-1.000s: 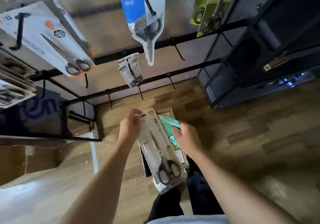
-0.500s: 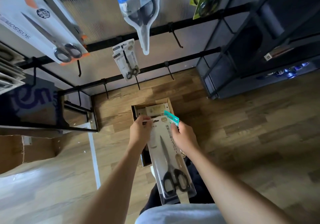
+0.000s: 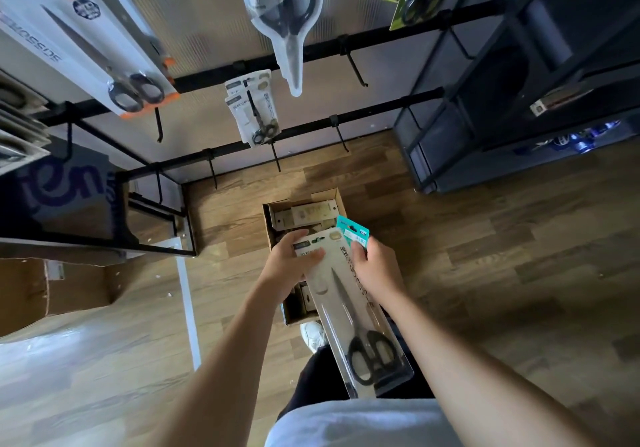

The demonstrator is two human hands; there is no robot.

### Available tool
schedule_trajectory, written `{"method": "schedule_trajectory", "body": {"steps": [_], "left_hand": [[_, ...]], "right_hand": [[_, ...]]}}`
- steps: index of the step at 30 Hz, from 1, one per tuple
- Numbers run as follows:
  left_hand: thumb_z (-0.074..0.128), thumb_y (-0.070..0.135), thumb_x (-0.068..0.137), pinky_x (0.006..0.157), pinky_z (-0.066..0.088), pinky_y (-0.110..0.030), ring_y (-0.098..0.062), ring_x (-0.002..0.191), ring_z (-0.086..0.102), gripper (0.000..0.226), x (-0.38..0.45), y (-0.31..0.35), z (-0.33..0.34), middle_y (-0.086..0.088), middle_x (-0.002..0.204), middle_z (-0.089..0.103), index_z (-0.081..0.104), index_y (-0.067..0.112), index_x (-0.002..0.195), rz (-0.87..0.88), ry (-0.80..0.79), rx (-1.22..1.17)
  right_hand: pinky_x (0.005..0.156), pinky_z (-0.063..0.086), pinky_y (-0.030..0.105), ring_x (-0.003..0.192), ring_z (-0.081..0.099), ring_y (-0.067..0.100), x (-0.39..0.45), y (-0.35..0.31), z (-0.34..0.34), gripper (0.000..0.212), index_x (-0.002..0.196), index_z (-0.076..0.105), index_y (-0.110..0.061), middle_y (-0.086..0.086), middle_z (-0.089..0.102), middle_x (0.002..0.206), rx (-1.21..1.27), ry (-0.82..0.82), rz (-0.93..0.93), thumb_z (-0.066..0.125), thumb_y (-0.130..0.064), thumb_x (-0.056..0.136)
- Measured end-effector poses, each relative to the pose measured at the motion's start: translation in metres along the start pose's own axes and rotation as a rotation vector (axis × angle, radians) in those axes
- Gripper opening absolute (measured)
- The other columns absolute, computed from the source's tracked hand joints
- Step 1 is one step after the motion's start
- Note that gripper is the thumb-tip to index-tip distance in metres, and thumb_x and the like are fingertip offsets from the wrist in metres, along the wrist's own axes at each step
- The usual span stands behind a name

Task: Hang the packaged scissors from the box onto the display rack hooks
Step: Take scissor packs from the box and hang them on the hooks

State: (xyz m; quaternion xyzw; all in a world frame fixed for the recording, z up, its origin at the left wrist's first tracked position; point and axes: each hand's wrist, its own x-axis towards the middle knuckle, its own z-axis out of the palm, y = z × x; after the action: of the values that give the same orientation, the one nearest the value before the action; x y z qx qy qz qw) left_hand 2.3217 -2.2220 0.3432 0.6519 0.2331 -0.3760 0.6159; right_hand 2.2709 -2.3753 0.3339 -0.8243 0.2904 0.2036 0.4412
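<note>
Left hand and right hand both holding a long white scissors pack over the open box, right hand also pinching a teal pack

Box on floor, below rack.

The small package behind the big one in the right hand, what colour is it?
Teal, head view.

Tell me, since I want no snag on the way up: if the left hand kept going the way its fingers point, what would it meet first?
Probably the open cardboard box just beyond the left hand, with packs inside; depth is unclear.
</note>
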Motion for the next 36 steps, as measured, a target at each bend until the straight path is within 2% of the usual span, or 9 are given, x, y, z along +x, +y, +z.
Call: {"method": "schedule_trajectory", "body": {"steps": [4, 10, 14, 16, 19, 24, 28, 31, 36], "left_hand": [[0.067, 0.008, 0.084, 0.054, 0.055, -0.029, -0.015, 0.075, 0.065, 0.045, 0.001, -0.001, 0.000, -0.002, 0.094, 0.062, 0.045, 0.014, 0.122, 0.059, 0.087, 0.047], [0.065, 0.019, 0.088, 0.050, 0.045, -0.021, -0.009, 0.060, 0.060, 0.003, 0.011, 0.008, -0.005, 0.005, 0.070, 0.065, 0.063, 0.017, 0.086, 0.160, 0.106, 0.212], [0.063, 0.026, 0.089, 0.055, 0.047, -0.024, -0.012, 0.060, 0.058, 0.015, 0.015, 0.012, -0.009, 0.002, 0.067, 0.065, 0.065, 0.020, 0.075, 0.159, 0.161, 0.248], [0.063, 0.026, 0.089, 0.053, 0.047, -0.018, -0.009, 0.059, 0.058, 0.018, 0.015, 0.012, -0.007, 0.005, 0.066, 0.064, 0.064, 0.022, 0.072, 0.154, 0.171, 0.260], [0.060, 0.028, 0.091, 0.047, 0.044, -0.014, -0.005, 0.056, 0.057, 0.019, 0.015, 0.011, -0.006, 0.003, 0.071, 0.065, 0.062, 0.021, 0.074, 0.126, 0.158, 0.261], [0.047, 0.033, 0.097, 0.064, 0.051, -0.036, -0.023, 0.078, 0.061, 0.019, 0.009, 0.003, -0.002, -0.014, 0.095, 0.065, 0.050, 0.015, 0.094, 0.037, 0.135, 0.187], [0.040, 0.020, 0.097, 0.063, 0.046, -0.033, -0.023, 0.079, 0.054, 0.012, 0.005, 0.001, 0.000, -0.013, 0.093, 0.056, 0.046, 0.012, 0.103, 0.001, 0.156, 0.108], [0.040, 0.012, 0.094, 0.058, 0.043, -0.031, -0.023, 0.075, 0.052, 0.007, 0.003, 0.001, 0.000, -0.012, 0.086, 0.054, 0.047, 0.011, 0.093, -0.007, 0.141, -0.001], [0.047, 0.011, 0.095, 0.060, 0.052, -0.036, -0.022, 0.074, 0.063, 0.011, -0.001, 0.003, -0.003, -0.009, 0.088, 0.067, 0.058, 0.013, 0.095, 0.014, 0.110, -0.006]], "right_hand": [[0.036, 0.033, 0.005, 0.085, 0.066, 0.015, 0.002, -0.003, -0.005, 0.033, 0.116, 0.054, -0.002, 0.011, 0.060, 0.124, -0.053, 0.016, 0.003, 0.041, -0.028, 0.101], [0.041, 0.038, 0.009, 0.070, 0.061, 0.007, 0.005, -0.005, -0.008, 0.029, 0.111, 0.055, -0.005, 0.007, 0.061, 0.117, -0.040, 0.002, 0.004, 0.040, -0.028, 0.101], [0.038, 0.035, 0.009, 0.057, 0.055, 0.000, 0.007, -0.011, -0.008, 0.027, 0.107, 0.054, -0.005, 0.004, 0.060, 0.104, -0.054, -0.007, 0.007, 0.040, -0.027, 0.101], [0.041, 0.038, 0.012, 0.059, 0.058, 0.003, 0.008, -0.013, -0.007, 0.027, 0.107, 0.054, -0.006, 0.006, 0.062, 0.104, -0.034, -0.013, 0.004, 0.040, -0.028, 0.101], [0.041, 0.038, 0.012, 0.060, 0.059, 0.003, 0.009, -0.014, -0.006, 0.028, 0.110, 0.055, -0.005, 0.007, 0.062, 0.106, -0.027, -0.011, 0.001, 0.040, -0.027, 0.101], [0.042, 0.039, 0.013, 0.061, 0.061, 0.004, 0.007, -0.009, -0.004, 0.029, 0.112, 0.054, -0.007, 0.007, 0.064, 0.106, -0.039, -0.045, 0.003, 0.040, -0.029, 0.101], [0.044, 0.043, 0.016, 0.065, 0.064, 0.005, 0.005, -0.004, -0.003, 0.028, 0.111, 0.054, -0.008, 0.006, 0.065, 0.105, -0.050, -0.059, 0.019, 0.041, -0.030, 0.100], [0.043, 0.041, 0.014, 0.062, 0.061, 0.001, 0.002, -0.002, -0.004, 0.024, 0.103, 0.052, -0.011, 0.005, 0.065, 0.099, -0.071, -0.057, 0.008, 0.040, -0.030, 0.101], [0.044, 0.041, 0.015, 0.066, 0.063, 0.006, 0.004, -0.002, -0.004, 0.027, 0.105, 0.053, -0.009, 0.006, 0.065, 0.100, -0.076, -0.048, 0.007, 0.039, -0.032, 0.101]]}}
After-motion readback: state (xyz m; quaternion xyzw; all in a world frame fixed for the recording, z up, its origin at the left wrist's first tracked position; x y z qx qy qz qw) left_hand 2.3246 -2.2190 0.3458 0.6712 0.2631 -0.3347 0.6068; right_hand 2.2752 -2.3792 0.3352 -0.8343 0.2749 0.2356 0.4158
